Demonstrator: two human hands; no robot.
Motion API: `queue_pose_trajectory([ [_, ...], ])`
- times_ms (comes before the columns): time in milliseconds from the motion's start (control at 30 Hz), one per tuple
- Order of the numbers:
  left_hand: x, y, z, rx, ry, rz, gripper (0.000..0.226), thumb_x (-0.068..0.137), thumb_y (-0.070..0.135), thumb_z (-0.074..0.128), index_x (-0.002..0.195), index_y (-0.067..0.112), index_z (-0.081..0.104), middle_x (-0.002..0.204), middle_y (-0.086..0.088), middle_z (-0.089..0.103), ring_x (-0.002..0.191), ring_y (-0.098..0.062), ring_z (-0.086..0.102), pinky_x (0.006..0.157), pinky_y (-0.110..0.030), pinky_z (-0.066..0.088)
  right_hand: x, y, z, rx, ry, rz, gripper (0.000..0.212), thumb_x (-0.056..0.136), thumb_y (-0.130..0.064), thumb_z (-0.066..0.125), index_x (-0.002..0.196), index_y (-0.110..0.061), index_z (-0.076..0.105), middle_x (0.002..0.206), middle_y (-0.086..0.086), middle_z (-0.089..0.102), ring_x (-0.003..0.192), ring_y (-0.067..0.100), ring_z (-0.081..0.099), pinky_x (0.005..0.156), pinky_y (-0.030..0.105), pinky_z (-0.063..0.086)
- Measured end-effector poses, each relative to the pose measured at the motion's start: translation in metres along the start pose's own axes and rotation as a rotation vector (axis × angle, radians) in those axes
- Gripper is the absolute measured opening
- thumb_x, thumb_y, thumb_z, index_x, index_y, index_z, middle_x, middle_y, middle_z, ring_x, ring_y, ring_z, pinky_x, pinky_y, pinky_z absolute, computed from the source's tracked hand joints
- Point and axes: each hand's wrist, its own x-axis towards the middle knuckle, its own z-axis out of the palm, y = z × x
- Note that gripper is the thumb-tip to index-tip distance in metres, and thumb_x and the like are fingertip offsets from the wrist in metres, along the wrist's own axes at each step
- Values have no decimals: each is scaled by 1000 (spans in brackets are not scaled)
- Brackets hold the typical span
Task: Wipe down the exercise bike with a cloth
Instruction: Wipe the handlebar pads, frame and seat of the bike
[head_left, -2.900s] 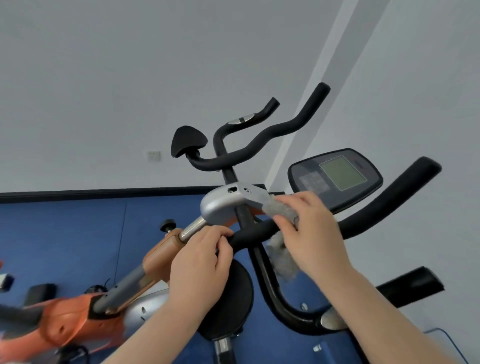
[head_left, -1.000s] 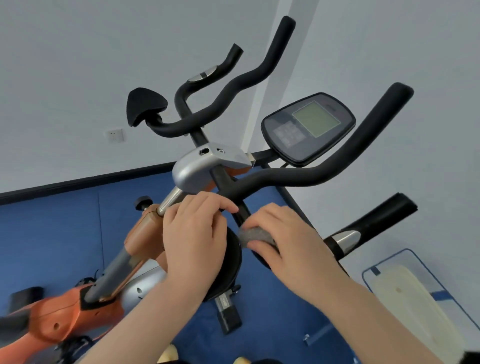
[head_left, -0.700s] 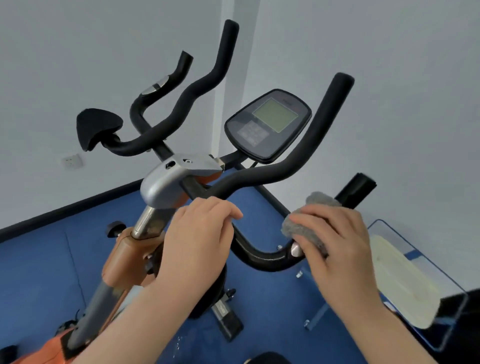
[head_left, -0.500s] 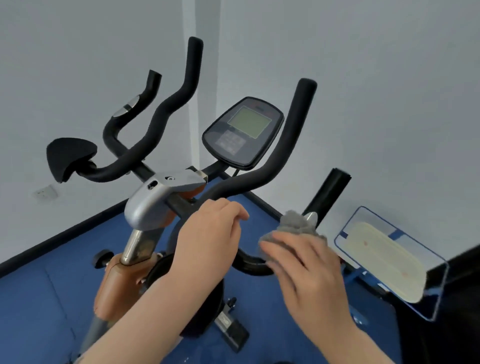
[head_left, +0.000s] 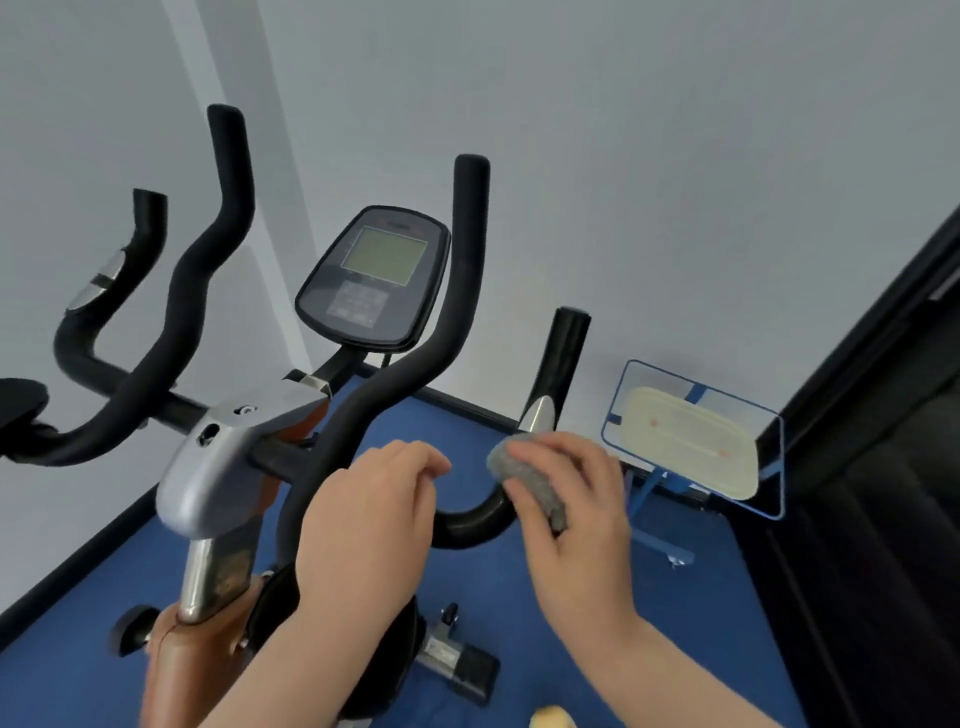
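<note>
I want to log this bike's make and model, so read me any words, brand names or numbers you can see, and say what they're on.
No text here can be read.
Console: the screen shows nothing readable; the marks above it and on the keypad are too blurred.
Pedal: pale label, too small to read.
Cloth in the right hand, and handlebar: no writing visible.

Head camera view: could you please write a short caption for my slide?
Right hand presses a grey cloth on the bike's lower right handlebar; left hand rests beside it.

Right hand (head_left: 574, 512) with grey cloth (head_left: 527, 475) on black handlebar (head_left: 467, 522).
</note>
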Motion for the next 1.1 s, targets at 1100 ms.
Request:
queue_pose_trajectory([
  [1100, 45, 92, 46, -258, 6, -215, 20, 94, 39, 40, 107, 41, 54, 98, 26, 54, 96, 5, 51, 77, -24, 47, 128, 56, -31, 336, -135, -48, 26, 93, -17, 57, 115, -27, 65, 119, -15, 55, 116, 11, 53, 94, 12, 39],
])
